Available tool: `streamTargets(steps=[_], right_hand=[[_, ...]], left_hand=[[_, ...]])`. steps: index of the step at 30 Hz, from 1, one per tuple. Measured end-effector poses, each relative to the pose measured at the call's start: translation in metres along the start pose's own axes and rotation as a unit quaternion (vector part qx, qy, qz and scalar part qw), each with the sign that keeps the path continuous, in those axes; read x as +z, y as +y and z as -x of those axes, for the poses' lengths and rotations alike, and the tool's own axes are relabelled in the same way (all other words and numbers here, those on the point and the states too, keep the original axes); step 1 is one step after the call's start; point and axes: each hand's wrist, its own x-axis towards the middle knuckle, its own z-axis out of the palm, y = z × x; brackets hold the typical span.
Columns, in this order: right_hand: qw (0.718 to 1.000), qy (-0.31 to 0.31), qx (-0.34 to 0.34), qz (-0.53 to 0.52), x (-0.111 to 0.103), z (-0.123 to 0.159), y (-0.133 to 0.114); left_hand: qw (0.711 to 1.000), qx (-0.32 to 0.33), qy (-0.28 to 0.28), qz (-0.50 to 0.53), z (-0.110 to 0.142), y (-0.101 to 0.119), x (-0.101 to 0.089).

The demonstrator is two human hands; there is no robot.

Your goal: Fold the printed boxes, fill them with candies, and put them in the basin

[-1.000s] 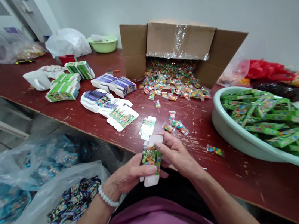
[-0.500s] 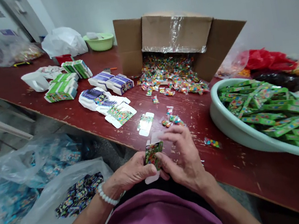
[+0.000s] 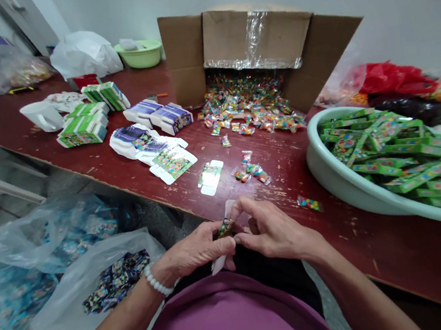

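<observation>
Close to my body, just off the table's front edge, both hands grip a small printed candy box [image 3: 226, 226] with white flaps at its ends. My left hand [image 3: 200, 245], with a white bead bracelet on its wrist, holds the box from the left, thumb across it. My right hand [image 3: 270, 227] has its thumb and fingers bent round the right side and upper flap. Much of the box is hidden by the fingers. Just beyond it, a flat box blank [image 3: 211, 177] lies on the table, with several wrapped candies [image 3: 256, 172] to its right.
A cardboard carton [image 3: 255, 39] spills wrapped candies at the back. At right stands a pale green basin [image 3: 315, 158] full of green boxes. Stacked purple blanks [image 3: 173, 118] and green blanks [image 3: 84, 125] lie left, near a white mug [image 3: 42, 116]. Plastic bags [image 3: 95, 274] fill the lower left.
My right hand's raised fingers have come down and closed on the box's upper flap. The box has tilted, so less of its printed face shows. The view has shifted slightly.
</observation>
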Motion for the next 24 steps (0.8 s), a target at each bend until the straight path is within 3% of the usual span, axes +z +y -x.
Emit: streamTargets(steps=[3, 7, 9, 12, 13, 18, 21, 24], right_hand=[[0.999, -0.045, -0.011, 0.021, -0.003, 0.0, 0.003], [0.999, -0.033, -0.012, -0.01, 0.004, -0.002, 0.008], [0.998, 0.028, -0.006, -0.059, 0.013, -0.005, 0.009], [0.973, 0.207, 0.034, -0.094, 0.033, -0.009, 0.013], [0.963, 0.238, 0.054, -0.119, 0.039, -0.011, 0.015], [0.925, 0.197, 0.158, -0.285, 0.053, -0.018, 0.032], [0.928, 0.217, 0.161, -0.257, 0.047, -0.016, 0.039], [0.936, 0.208, 0.141, -0.247, 0.043, -0.012, 0.041]], left_hand=[[1.0, -0.019, 0.009, -0.002, -0.001, -0.003, -0.002], [0.997, -0.048, 0.014, 0.055, -0.001, -0.002, 0.003], [0.994, -0.052, 0.063, 0.076, -0.001, 0.0, 0.006], [0.983, -0.029, 0.15, 0.101, -0.003, 0.0, 0.009], [0.98, -0.019, 0.165, 0.109, -0.005, -0.001, 0.01], [0.978, 0.029, 0.194, 0.069, -0.012, -0.01, 0.012], [0.974, 0.054, 0.221, 0.011, -0.011, -0.014, 0.013], [0.954, 0.089, 0.285, 0.005, -0.009, -0.017, 0.017]])
